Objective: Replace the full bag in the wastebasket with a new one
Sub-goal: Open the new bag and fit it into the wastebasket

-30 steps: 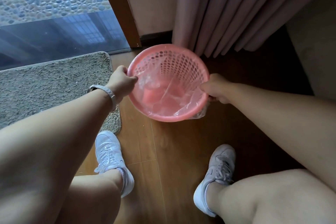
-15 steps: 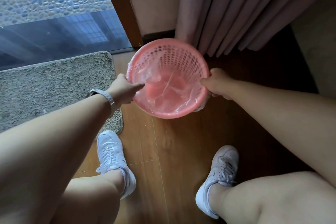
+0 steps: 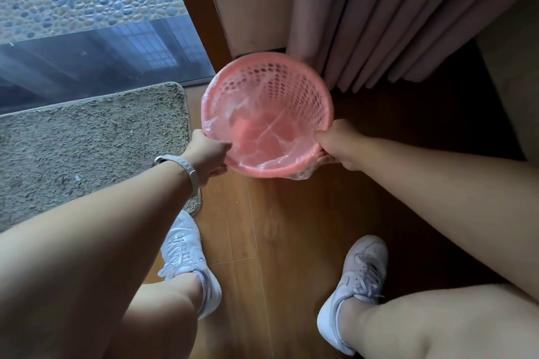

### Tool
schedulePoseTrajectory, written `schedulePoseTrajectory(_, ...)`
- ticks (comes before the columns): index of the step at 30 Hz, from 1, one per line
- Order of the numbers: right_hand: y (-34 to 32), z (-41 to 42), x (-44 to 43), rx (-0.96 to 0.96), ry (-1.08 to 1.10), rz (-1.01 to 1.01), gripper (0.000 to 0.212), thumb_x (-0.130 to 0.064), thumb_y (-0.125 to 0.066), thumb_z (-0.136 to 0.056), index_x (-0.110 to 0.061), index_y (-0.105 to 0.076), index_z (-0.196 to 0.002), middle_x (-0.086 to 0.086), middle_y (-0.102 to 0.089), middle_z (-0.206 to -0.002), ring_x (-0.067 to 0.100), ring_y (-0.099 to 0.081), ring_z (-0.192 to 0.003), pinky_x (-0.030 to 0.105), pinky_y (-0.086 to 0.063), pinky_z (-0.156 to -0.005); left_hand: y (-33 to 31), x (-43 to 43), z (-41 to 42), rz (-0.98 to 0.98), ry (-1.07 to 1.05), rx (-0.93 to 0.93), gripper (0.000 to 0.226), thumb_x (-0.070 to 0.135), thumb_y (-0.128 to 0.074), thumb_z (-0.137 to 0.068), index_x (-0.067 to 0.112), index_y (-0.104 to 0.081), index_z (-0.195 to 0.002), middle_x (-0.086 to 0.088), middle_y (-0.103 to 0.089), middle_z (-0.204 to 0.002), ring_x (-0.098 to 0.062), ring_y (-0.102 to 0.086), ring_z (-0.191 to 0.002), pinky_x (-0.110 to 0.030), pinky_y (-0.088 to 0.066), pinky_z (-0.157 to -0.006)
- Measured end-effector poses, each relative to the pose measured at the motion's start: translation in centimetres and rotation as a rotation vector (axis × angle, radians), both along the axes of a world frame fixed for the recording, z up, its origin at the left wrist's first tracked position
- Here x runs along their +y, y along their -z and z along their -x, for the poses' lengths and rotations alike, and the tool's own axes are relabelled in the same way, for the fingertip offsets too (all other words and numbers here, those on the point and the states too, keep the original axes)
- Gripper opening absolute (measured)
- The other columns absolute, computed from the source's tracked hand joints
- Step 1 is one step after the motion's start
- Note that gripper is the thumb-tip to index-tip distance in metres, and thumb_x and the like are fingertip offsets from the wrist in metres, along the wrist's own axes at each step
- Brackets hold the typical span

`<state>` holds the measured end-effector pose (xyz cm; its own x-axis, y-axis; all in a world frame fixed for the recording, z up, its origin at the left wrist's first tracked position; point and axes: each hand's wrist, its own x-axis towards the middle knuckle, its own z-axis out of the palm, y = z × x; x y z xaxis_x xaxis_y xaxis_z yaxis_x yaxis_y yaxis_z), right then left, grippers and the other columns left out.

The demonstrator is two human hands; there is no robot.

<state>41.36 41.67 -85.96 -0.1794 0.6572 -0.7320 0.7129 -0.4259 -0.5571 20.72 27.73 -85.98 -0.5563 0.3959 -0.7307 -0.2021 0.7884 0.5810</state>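
Both hands, left hand [image 3: 207, 154] and right hand [image 3: 341, 145], grip the bag-lined pink wastebasket [image 3: 280, 79] rim.

Pink perforated wastebasket [image 3: 291, 81]; clear bag [image 3: 262, 137]; grey rug [image 3: 87, 140].

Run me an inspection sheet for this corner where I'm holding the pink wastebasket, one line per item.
Surface: wooden floor, bare boards under the feet.
Job's things: pink wastebasket lined with a clear bag, whose edge hangs over the near rim; a full bag: nothing seen.
Clutter: nothing seen.
Grips: left hand and right hand each hold the rim, on opposite sides.
Cables: nothing seen.
Surroundings: shaggy mat to the left, curtain behind the basket, glass pane beyond the mat, white shoes near the camera.
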Motion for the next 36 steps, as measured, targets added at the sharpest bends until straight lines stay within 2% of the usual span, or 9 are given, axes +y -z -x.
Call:
schedulePoseTrajectory(2, 0.0, 0.2, -0.1, 0.043, 0.03, 0.048, 0.027, -0.016, -0.054, -0.094, -0.007, -0.058, -0.12, 0.01, -0.066, -0.091, 0.021, -0.071, -0.074, 0.022, -0.052, -0.045, 0.2, 0.2, -0.7, -0.003, -0.036, 0.016, 0.031, 0.019, -0.057, -0.095, 0.009, -0.041, -0.118, -0.014, -0.06, -0.106, -0.023, -0.065, -0.075, -0.031, -0.058, -0.053)
schedulePoseTrajectory(7, 0.1, -0.6, 0.9, 0.007, -0.059, -0.058, 0.029, -0.023, -0.057, -0.09, -0.012, -0.056, -0.117, 0.008, -0.065, -0.1, 0.019, -0.068, -0.076, 0.022, -0.051, -0.044, 0.7, 0.9, -0.5, -0.038, -0.058, 0.101, 0.025, 0.008, -0.045, -0.093, 0.014, -0.038, -0.116, -0.015, -0.055, -0.111, -0.029, -0.061, -0.087, -0.043, -0.056, -0.075)
schedulePoseTrajectory(11, 0.1, -1.1, 1.7, -0.013, -0.075, -0.207, 0.029, -0.021, -0.061, -0.082, -0.015, -0.05, -0.108, 0.006, -0.062, -0.098, 0.025, -0.066, -0.082, 0.044, -0.061, -0.064, 1.0, 0.3, 0.5, -0.053, 0.058, 0.238, 0.023, 0.008, -0.047, -0.09, 0.022, -0.048, -0.108, -0.004, -0.061, -0.104, -0.027, -0.062, -0.097, -0.049, -0.054, -0.089)
schedulePoseTrajectory(17, 0.2, -0.9, 1.9, -0.012, -0.155, -0.326, 0.025, -0.02, -0.064, -0.079, -0.016, -0.05, -0.099, 0.002, -0.059, -0.093, 0.023, -0.062, -0.085, 0.041, -0.057, -0.071, 0.4, -1.1, 1.6, -0.051, 0.04, 0.19, 0.045, 0.015, -0.067, -0.085, 0.015, -0.045, -0.124, -0.01, -0.063, -0.11, -0.026, -0.068, -0.091, -0.046, -0.059, -0.082)
schedulePoseTrajectory(22, 0.6, -0.8, 1.6, -0.069, -0.255, -0.363, 0.023, -0.018, -0.063, -0.082, -0.011, -0.052, -0.101, 0.007, -0.06, -0.099, 0.025, -0.061, -0.086, 0.036, -0.054, -0.067, 0.8, -2.7, 1.0, 0.085, 0.25, 0.118, 0.022, 0.011, -0.06, -0.079, 0.006, -0.061, -0.1, -0.019, -0.07, -0.094, -0.026, -0.067, -0.07, -0.036, -0.058, -0.058)
schedulePoseTrajectory(25, 0.8, -0.8, 1.1, -0.088, -0.272, -0.335, 0.03, -0.021, -0.065, -0.082, -0.01, -0.055, -0.108, 0.005, -0.059, -0.1, 0.024, -0.062, -0.087, 0.037, -0.055, -0.069, 1.7, -2.5, 1.6, 0.08, 0.211, 0.197, 0.036, 0.017, -0.055, -0.068, 0.012, -0.058, -0.103, -0.012, -0.068, -0.096, -0.027, -0.068, -0.082, -0.046, -0.06, -0.075)
schedulePoseTrajectory(28, 1.0, -0.9, 1.1, -0.078, -0.255, -0.333, 0.031, -0.023, -0.066, -0.081, -0.011, -0.055, -0.107, 0.005, -0.06, -0.098, 0.023, -0.062, -0.083, 0.036, -0.054, -0.063, 1.7, -1.9, 1.5, 0.049, 0.173, 0.243, 0.034, 0.013, -0.058, -0.075, 0.016, -0.051, -0.108, -0.008, -0.064, -0.101, -0.027, -0.066, -0.091, -0.047, -0.057, -0.084)
schedulePoseTrajectory(33, 1.0, -1.4, 1.7, -0.079, -0.251, -0.315, 0.025, -0.024, -0.064, -0.082, -0.018, -0.051, -0.102, 0.0, -0.059, -0.091, 0.019, -0.062, -0.074, 0.032, -0.05, -0.052, 1.2, -1.1, 0.6, 0.012, 0.189, 0.327, 0.03, 0.014, -0.063, -0.078, 0.016, -0.05, -0.105, -0.004, -0.063, -0.096, -0.023, -0.063, -0.088, -0.044, -0.055, -0.085)
schedulePoseTrajectory(36, 0.3, -1.8, 1.7, -0.108, -0.293, -0.323, 0.034, -0.031, -0.065, -0.081, -0.015, -0.052, -0.108, 0.004, -0.061, -0.1, 0.023, -0.063, -0.083, 0.04, -0.058, -0.066, 0.5, -1.1, 0.5, 0.023, 0.221, 0.32, 0.035, 0.018, -0.065, -0.077, 0.016, -0.048, -0.107, -0.005, -0.063, -0.098, -0.025, -0.063, -0.088, -0.046, -0.055, -0.085)
